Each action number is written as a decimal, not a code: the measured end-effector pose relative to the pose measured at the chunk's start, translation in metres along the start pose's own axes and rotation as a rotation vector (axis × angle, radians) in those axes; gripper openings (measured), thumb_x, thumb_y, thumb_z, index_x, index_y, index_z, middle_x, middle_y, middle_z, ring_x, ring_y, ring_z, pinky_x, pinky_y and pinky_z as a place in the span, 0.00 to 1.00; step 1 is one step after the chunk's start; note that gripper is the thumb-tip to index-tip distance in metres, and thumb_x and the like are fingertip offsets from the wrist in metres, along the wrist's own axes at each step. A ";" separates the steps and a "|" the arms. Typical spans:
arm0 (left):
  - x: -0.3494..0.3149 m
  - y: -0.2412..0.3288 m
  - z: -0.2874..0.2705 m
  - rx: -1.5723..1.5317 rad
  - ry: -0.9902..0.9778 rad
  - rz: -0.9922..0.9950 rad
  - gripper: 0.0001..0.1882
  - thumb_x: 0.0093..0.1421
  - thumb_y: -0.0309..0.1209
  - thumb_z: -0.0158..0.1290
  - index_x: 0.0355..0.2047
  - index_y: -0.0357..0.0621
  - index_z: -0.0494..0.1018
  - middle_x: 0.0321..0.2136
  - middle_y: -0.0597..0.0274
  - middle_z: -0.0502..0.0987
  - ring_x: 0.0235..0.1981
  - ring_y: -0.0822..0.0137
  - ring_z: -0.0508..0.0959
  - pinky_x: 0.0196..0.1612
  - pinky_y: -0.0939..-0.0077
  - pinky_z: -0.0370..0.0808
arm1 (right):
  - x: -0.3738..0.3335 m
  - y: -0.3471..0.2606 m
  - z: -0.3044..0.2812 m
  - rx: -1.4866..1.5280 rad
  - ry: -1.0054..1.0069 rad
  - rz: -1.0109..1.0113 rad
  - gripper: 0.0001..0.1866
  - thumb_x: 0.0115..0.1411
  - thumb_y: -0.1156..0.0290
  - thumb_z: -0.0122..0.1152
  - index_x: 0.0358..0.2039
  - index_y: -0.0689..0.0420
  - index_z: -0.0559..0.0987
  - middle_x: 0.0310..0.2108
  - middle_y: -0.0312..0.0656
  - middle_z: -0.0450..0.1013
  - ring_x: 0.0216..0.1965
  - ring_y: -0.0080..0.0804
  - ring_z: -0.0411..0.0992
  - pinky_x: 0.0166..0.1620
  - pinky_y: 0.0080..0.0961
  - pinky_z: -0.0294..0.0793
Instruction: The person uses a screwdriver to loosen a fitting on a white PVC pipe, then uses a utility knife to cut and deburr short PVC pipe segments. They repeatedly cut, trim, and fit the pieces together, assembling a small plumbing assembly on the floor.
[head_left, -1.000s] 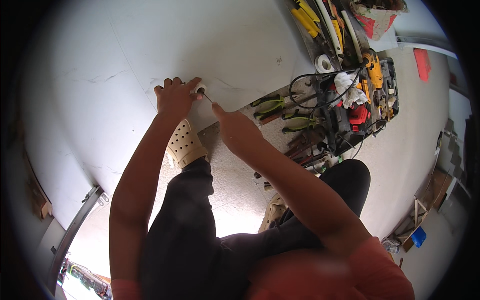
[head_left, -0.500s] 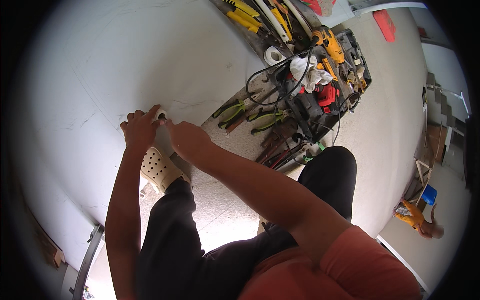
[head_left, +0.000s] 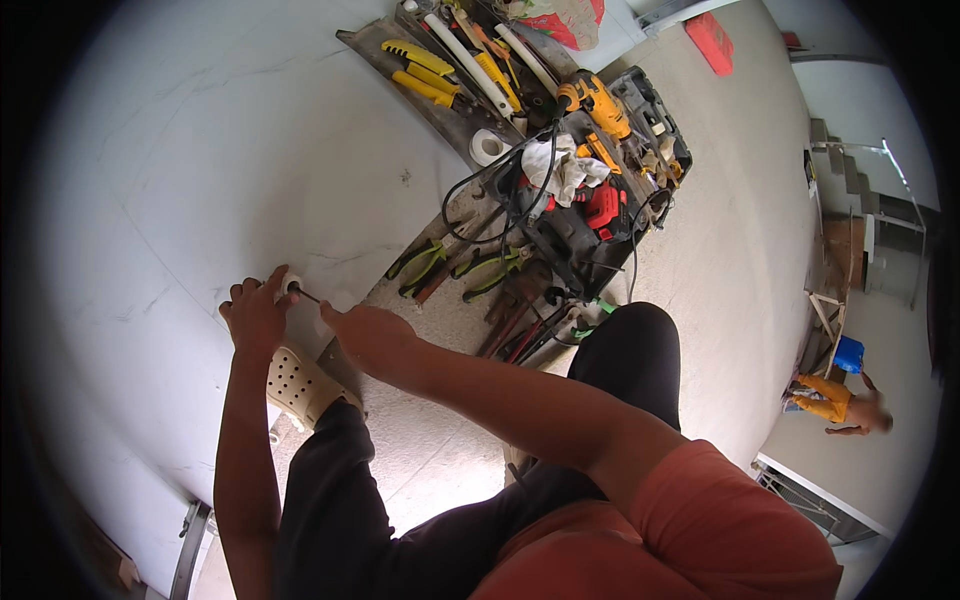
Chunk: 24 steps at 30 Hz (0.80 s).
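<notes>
- Sitting left of centre in the frame, a small white ring [head_left: 291,285] shows a dark opening against the pale panel [head_left: 200,150].
- Left hand [head_left: 254,314]: thumb and forefinger lie either side of the ring, the other fingers spread; whether they squeeze it, I cannot tell.
- Right hand [head_left: 368,338]: fingers curled together, clamped on a slim dark tool [head_left: 311,297] whose shaft runs to the ring; the grip hides its handle.
- Just below the left hand, a beige perforated clog [head_left: 305,388].
- Centre of the frame: two green-and-black pliers [head_left: 418,266], lying near a black cable [head_left: 450,218].
- Upper centre: a white roll [head_left: 489,147], a white crumpled cloth [head_left: 565,170], a red-and-black tool [head_left: 605,207] and a yellow drill [head_left: 602,108]; any lettering there is too small to read.
- Top edge: a red-and-pale sack [head_left: 567,22], its print blurred.
- Lower right: a person in yellow trousers [head_left: 828,398] near a blue container [head_left: 849,354].
</notes>
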<state>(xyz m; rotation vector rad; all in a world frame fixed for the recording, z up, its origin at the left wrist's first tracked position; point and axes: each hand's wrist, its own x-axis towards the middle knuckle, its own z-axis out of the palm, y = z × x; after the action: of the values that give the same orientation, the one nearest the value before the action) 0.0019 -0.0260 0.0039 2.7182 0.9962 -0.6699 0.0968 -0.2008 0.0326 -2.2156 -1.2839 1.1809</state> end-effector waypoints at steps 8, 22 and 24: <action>0.001 -0.001 -0.003 0.015 -0.053 -0.011 0.28 0.63 0.51 0.59 0.64 0.76 0.70 0.47 0.62 0.78 0.53 0.57 0.75 0.56 0.45 0.66 | 0.015 -0.011 0.006 0.020 0.061 -0.007 0.27 0.64 0.75 0.56 0.63 0.63 0.66 0.35 0.53 0.79 0.39 0.49 0.81 0.39 0.42 0.82; 0.006 0.000 -0.009 -0.003 -0.141 -0.040 0.27 0.65 0.52 0.56 0.65 0.78 0.68 0.50 0.60 0.77 0.58 0.56 0.72 0.58 0.45 0.65 | -0.024 0.020 -0.007 0.043 -0.040 0.026 0.24 0.67 0.72 0.53 0.63 0.61 0.67 0.36 0.57 0.79 0.39 0.54 0.81 0.40 0.47 0.81; 0.007 -0.002 -0.010 0.001 -0.171 -0.039 0.27 0.66 0.52 0.55 0.65 0.77 0.68 0.50 0.58 0.77 0.58 0.56 0.72 0.58 0.44 0.65 | -0.048 0.050 -0.010 0.078 -0.065 0.126 0.24 0.67 0.71 0.51 0.63 0.62 0.67 0.39 0.58 0.79 0.42 0.56 0.80 0.43 0.47 0.81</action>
<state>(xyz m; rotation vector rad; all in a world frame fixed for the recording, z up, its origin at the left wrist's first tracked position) 0.0091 -0.0177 0.0091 2.5956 1.0093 -0.8931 0.1205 -0.2669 0.0313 -2.2470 -1.1152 1.3357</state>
